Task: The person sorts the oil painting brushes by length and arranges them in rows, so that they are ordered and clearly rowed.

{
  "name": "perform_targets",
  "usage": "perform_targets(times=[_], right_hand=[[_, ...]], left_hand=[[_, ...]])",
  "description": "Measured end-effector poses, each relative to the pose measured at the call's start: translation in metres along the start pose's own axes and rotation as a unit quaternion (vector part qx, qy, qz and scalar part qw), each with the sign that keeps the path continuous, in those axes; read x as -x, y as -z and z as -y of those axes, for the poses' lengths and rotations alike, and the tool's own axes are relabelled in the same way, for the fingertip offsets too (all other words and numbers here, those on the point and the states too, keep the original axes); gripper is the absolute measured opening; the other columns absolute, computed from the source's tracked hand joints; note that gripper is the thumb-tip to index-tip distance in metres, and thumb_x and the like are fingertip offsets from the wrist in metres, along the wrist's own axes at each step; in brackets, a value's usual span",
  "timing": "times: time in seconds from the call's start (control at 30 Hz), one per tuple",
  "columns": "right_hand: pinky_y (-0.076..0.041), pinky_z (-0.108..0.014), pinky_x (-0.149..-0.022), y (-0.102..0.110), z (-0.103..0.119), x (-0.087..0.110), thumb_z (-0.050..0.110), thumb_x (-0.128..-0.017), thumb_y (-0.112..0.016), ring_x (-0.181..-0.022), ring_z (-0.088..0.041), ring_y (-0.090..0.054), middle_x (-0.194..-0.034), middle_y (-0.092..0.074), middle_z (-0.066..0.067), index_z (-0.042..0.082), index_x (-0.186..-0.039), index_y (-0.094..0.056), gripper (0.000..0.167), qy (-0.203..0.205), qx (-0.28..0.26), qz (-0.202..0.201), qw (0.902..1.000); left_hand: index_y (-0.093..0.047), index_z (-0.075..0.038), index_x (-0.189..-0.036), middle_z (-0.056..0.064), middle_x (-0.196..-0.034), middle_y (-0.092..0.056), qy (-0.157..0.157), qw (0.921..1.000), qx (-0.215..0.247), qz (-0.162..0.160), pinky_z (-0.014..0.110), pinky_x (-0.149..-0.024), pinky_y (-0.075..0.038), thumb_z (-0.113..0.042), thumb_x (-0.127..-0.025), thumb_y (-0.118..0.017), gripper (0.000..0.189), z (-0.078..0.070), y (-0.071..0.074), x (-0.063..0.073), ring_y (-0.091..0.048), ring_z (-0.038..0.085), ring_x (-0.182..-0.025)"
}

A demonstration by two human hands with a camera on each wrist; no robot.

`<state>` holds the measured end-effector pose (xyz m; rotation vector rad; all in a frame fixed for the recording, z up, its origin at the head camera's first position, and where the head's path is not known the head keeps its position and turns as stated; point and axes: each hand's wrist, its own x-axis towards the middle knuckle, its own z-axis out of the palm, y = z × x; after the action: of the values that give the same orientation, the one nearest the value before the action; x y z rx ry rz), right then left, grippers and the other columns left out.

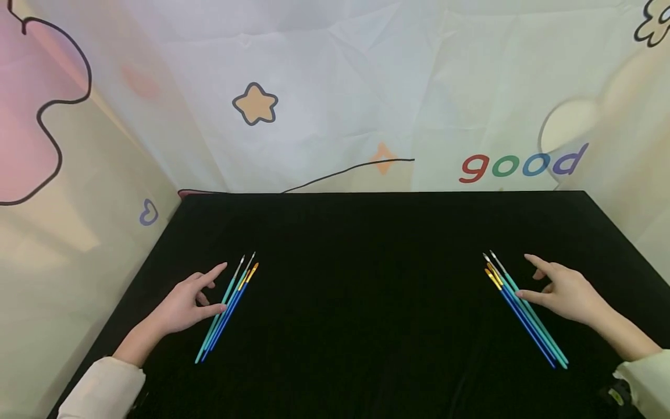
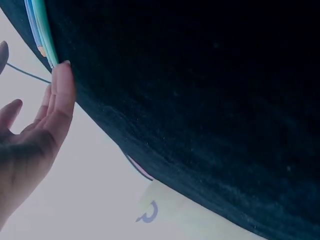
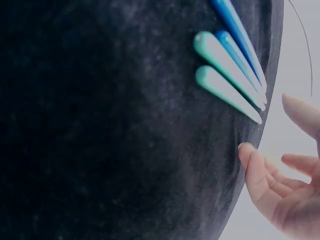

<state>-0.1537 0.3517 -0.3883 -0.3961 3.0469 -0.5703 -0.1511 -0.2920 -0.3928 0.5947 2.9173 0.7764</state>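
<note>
Several paintbrushes with teal and blue handles lie in a slanted bundle on the left of the black table, bristle ends pointing away. Beside them is my left hand, index finger extended and thumb tip overlapping the handles in the head view. A similar bundle of paintbrushes lies on the right, leaning the opposite way. My right hand is at its outer side with fingers apart, the thumb tip over the teal handles. The right wrist view shows the rounded handle ends fanned out, apart from the fingers.
The black tabletop stretches between the two bundles. A pale cloth backdrop with a star, a flower and the word "good" rises behind it and along both sides. A small dark object sits by the right sleeve.
</note>
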Motion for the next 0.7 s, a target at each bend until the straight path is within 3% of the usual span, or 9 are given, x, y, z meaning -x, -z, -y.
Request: perform_targets(times=[0.17, 0.27, 0.4, 0.53, 0.7], right_hand=[[-0.046, -0.025, -0.050, 0.000, -0.006, 0.002, 0.029, -0.083, -0.067, -0.063, -0.013, -0.058, -0.104, -0.051, -0.027, -0.012, -0.131, -0.034, 0.071, -0.034, -0.081, 0.055, 0.9946], [-0.050, -0.026, -0.054, 0.001, -0.009, 0.002, 0.027, -0.084, -0.065, -0.068, -0.011, -0.058, -0.108, -0.050, -0.027, -0.011, -0.132, -0.035, 0.068, -0.053, -0.137, 0.082, 0.9857], [-0.054, -0.028, -0.062, 0.001, -0.015, 0.001, 0.020, -0.085, -0.064, -0.077, -0.011, -0.059, -0.110, -0.046, -0.026, -0.013, -0.133, -0.031, 0.066, -0.069, -0.230, 0.117, 0.9638], [-0.055, -0.030, -0.068, 0.001, -0.022, -0.002, 0.014, -0.086, -0.062, -0.081, -0.011, -0.060, -0.110, -0.042, -0.024, -0.016, -0.133, -0.027, 0.066, -0.066, -0.296, 0.147, 0.9414], [-0.054, -0.030, -0.071, -0.001, -0.029, -0.004, 0.010, -0.086, -0.061, -0.080, -0.013, -0.060, -0.110, -0.039, -0.025, -0.016, -0.132, -0.027, 0.062, -0.047, -0.325, 0.165, 0.9301]], left_hand=[[-0.025, -0.004, -0.143, 0.020, -0.106, -0.050, 0.016, 0.9950, 0.087, 0.045, 0.026, -0.061, -0.052, -0.021, -0.083, -0.067, 0.075, 0.006, -0.001, -0.004, -0.060, 0.011, -0.073], [-0.022, -0.003, -0.143, 0.023, -0.109, -0.049, 0.043, 0.9837, 0.159, 0.074, 0.028, -0.059, -0.053, -0.017, -0.086, -0.064, 0.072, 0.010, 0.001, -0.007, -0.061, 0.018, -0.078], [-0.022, -0.003, -0.144, 0.021, -0.107, -0.049, 0.074, 0.9672, 0.221, 0.102, 0.032, -0.062, -0.054, -0.013, -0.087, -0.062, 0.070, 0.014, 0.002, -0.012, -0.058, 0.024, -0.081], [-0.025, -0.004, -0.143, 0.017, -0.101, -0.049, 0.091, 0.9615, 0.230, 0.119, 0.034, -0.062, -0.053, -0.007, -0.087, -0.060, 0.066, 0.017, 0.002, -0.018, -0.055, 0.024, -0.079], [-0.033, -0.003, -0.140, 0.014, -0.094, -0.046, 0.098, 0.9658, 0.205, 0.124, 0.035, -0.060, -0.052, -0.005, -0.085, -0.061, 0.062, 0.020, -0.001, -0.023, -0.051, 0.020, -0.070]])
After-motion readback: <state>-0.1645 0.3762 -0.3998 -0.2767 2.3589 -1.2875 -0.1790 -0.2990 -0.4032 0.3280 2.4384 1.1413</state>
